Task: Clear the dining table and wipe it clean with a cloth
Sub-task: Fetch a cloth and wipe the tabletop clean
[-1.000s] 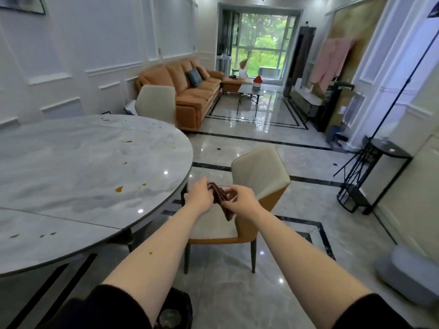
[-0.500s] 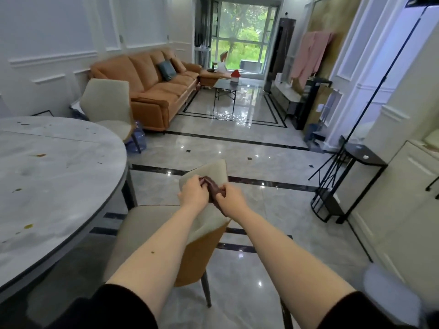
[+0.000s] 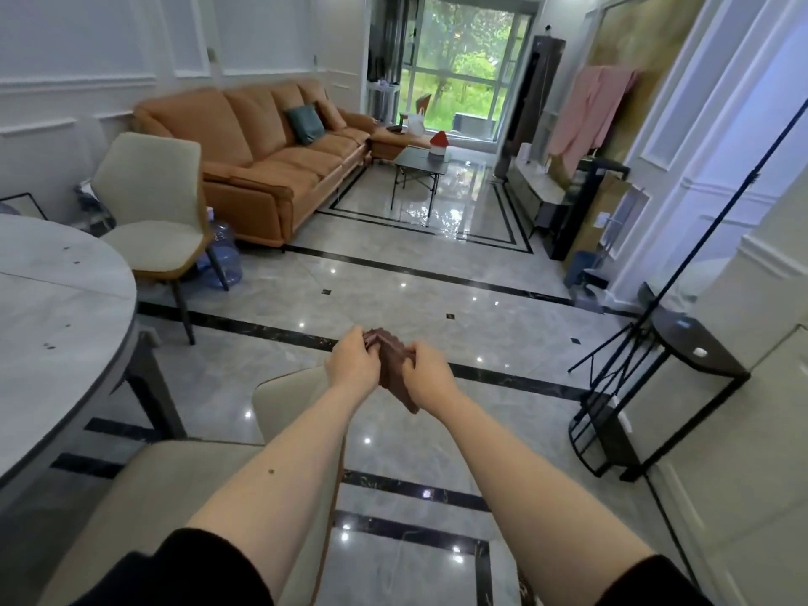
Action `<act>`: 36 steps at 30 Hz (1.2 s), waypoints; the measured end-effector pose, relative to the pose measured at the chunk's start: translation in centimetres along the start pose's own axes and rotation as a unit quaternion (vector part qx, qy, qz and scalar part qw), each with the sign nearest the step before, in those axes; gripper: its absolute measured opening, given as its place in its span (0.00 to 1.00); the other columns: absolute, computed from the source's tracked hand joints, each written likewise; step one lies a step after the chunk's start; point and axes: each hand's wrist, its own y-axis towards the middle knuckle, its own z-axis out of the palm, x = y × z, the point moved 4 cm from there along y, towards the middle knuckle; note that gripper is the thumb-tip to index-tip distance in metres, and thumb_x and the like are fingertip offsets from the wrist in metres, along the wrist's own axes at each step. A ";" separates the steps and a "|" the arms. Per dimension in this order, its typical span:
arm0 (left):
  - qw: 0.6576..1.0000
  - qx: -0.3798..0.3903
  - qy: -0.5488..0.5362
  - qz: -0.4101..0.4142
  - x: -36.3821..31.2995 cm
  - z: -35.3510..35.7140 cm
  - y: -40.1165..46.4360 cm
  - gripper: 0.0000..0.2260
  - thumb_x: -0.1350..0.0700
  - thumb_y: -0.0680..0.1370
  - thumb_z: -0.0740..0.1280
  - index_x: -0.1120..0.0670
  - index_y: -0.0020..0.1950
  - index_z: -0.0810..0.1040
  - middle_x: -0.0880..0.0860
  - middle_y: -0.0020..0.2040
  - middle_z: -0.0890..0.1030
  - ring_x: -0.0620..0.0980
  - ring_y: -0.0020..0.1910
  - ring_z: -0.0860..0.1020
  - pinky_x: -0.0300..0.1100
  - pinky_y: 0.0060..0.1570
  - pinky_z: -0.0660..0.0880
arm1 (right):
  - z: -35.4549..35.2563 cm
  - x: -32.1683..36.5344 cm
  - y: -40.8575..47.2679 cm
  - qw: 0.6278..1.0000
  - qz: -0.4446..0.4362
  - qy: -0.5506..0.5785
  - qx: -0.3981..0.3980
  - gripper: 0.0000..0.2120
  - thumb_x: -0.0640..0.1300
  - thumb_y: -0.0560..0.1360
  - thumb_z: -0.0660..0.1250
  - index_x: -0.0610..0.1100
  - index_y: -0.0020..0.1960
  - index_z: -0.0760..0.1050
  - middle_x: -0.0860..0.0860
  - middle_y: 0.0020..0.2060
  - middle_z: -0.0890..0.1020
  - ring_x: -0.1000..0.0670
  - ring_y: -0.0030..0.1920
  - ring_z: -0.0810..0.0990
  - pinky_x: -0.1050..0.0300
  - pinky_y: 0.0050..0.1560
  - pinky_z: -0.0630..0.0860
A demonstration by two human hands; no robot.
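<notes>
Both hands hold the brown cloth (image 3: 395, 373) in the middle of the frame. The left hand (image 3: 354, 363) and right hand (image 3: 426, 373) have fingers curled tight on it. It is best to fold it flat first, then rub the spots on the marble table (image 3: 57, 308) at the left edge. A second ago the table filled more of the frame; now the view has turned right.

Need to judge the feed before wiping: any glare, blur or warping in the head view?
Head view: ceiling lights glint off the glossy floor; window blown bright; wide-angle bends walls and table edge; both hands gripping the cloth look sharp.
</notes>
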 end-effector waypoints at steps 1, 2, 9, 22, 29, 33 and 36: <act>1.000 0.001 0.003 -0.003 -0.3 0.7 1.5 0.04 0.56 0.78 0.61 0.56 0.46 0.73 0.52 0.43 0.77 0.56 0.47 0.77 0.52 0.53 0.74 | -0.2 -0.1 1.7 1.000 -0.001 -0.007 0.009 0.10 0.41 0.79 0.55 0.43 0.57 0.72 0.44 0.47 0.80 0.46 0.44 0.78 0.49 0.48 0.78; 1.000 -0.001 0.005 -0.007 -0.6 1.4 3.2 0.04 0.56 0.78 0.61 0.55 0.45 0.73 0.51 0.42 0.76 0.56 0.47 0.77 0.52 0.53 0.74 | -0.6 -0.1 3.5 1.000 -0.002 -0.011 0.018 0.10 0.41 0.79 0.55 0.42 0.57 0.71 0.44 0.48 0.80 0.47 0.44 0.77 0.51 0.46 0.77; 0.999 -0.027 0.001 -0.025 -2.3 4.3 14.9 0.05 0.58 0.78 0.59 0.55 0.44 0.71 0.52 0.42 0.76 0.56 0.45 0.76 0.50 0.52 0.73 | -2.7 1.2 16.6 0.997 -0.032 -0.022 0.063 0.12 0.39 0.80 0.54 0.37 0.60 0.70 0.41 0.55 0.78 0.42 0.53 0.77 0.54 0.49 0.71; 0.945 -0.233 -0.041 -0.227 3.6 1.3 33.2 0.04 0.60 0.78 0.58 0.57 0.50 0.71 0.58 0.54 0.78 0.59 0.53 0.76 0.53 0.57 0.72 | 3.0 12.9 37.3 0.946 -0.203 -0.043 0.248 0.13 0.44 0.80 0.55 0.39 0.47 0.75 0.41 0.49 0.78 0.42 0.52 0.77 0.60 0.45 0.64; 0.893 -0.341 -0.039 -0.290 10.9 -6.6 37.2 0.05 0.59 0.79 0.57 0.57 0.48 0.72 0.57 0.50 0.78 0.58 0.50 0.77 0.54 0.54 0.74 | 13.7 21.1 42.6 0.892 -0.332 -0.085 0.294 0.10 0.40 0.77 0.58 0.40 0.57 0.73 0.40 0.53 0.79 0.42 0.51 0.77 0.56 0.44 0.70; 0.867 -0.386 -0.048 -0.312 15.4 -10.9 40.8 0.04 0.58 0.78 0.58 0.56 0.48 0.72 0.58 0.50 0.78 0.58 0.50 0.76 0.56 0.56 0.73 | 19.1 26.5 45.2 0.866 -0.380 -0.087 0.314 0.12 0.39 0.77 0.56 0.40 0.58 0.71 0.41 0.53 0.78 0.43 0.50 0.76 0.57 0.44 0.69; 0.844 -0.413 -0.047 -0.339 18.6 -14.1 43.5 0.03 0.59 0.78 0.59 0.55 0.45 0.70 0.59 0.51 0.78 0.59 0.52 0.76 0.53 0.59 0.71 | 22.8 30.5 47.3 0.844 -0.407 -0.094 0.336 0.11 0.41 0.78 0.57 0.39 0.57 0.71 0.40 0.52 0.78 0.44 0.48 0.75 0.57 0.45 0.69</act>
